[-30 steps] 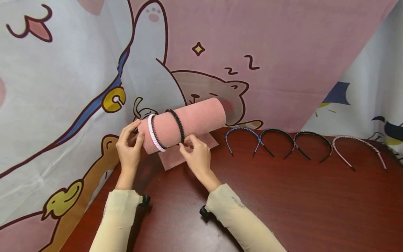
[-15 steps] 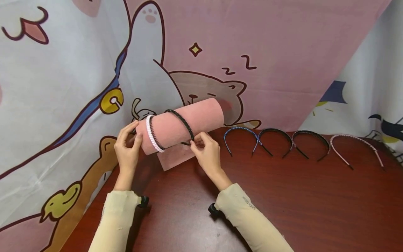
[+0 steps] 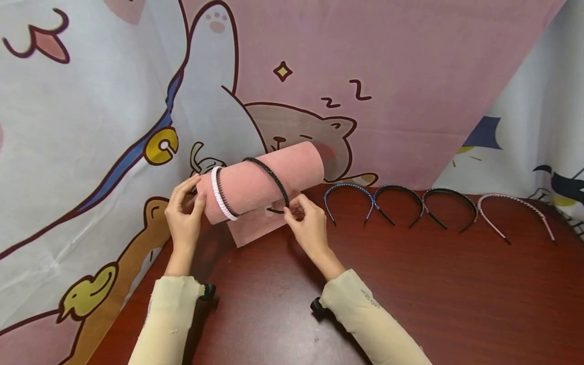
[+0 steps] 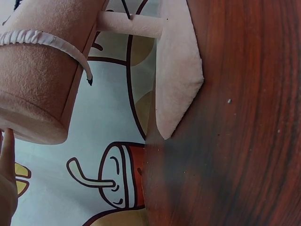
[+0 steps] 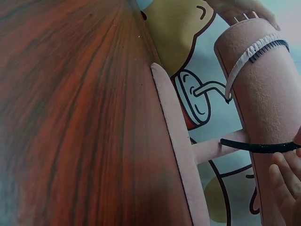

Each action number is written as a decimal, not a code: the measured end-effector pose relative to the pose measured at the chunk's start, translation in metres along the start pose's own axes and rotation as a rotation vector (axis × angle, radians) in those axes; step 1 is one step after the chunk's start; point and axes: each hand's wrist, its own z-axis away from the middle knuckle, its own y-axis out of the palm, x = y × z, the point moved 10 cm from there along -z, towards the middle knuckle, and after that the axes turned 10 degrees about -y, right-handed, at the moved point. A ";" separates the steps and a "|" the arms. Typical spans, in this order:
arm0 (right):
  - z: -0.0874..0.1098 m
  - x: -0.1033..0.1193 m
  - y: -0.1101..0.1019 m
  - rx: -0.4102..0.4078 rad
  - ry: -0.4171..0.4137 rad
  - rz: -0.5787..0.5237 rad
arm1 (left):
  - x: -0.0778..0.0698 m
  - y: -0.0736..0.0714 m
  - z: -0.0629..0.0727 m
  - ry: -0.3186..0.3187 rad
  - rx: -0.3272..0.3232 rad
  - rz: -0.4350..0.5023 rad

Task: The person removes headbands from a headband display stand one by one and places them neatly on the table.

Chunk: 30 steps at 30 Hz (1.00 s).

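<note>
A pink plush cylinder (image 3: pixel 296 165) lies tilted on a short post above a flat pink base (image 4: pixel 176 80), as a headband stand. My left hand (image 3: pixel 184 215) holds the cylinder's left end between thumb and fingers. Beside that hand, a white wrapped headband (image 3: pixel 218 195) with dark teeth sits round the cylinder. My right hand (image 3: pixel 310 225) pinches a black headband (image 3: pixel 270 175) near its lower front end. This black band runs slantwise over the middle of the cylinder, and its other tip shows below, next to the post in the right wrist view.
On the dark red wooden table (image 3: pixel 438 294), a row of headbands stands to the right: a blue one (image 3: pixel 349 186), two black ones (image 3: pixel 399 188) and a pale pink one (image 3: pixel 515 198). A cartoon-printed cloth (image 3: pixel 388 45) hangs close behind the stand.
My right hand has moved to the right, drawing the black headband's front end along the cylinder, so the band now slants. My left hand stays at the cylinder's end.
</note>
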 end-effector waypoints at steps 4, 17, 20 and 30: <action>0.002 -0.001 -0.005 0.004 -0.007 -0.008 | 0.000 0.000 0.000 -0.001 0.001 -0.001; -0.001 -0.004 -0.039 -0.053 0.008 -0.022 | -0.001 0.000 0.000 -0.005 0.001 0.007; -0.003 -0.004 -0.050 -0.090 0.004 -0.061 | 0.000 -0.001 0.000 -0.010 -0.001 0.016; -0.006 -0.006 -0.073 -0.143 0.026 -0.137 | -0.001 0.000 0.000 -0.003 -0.004 0.018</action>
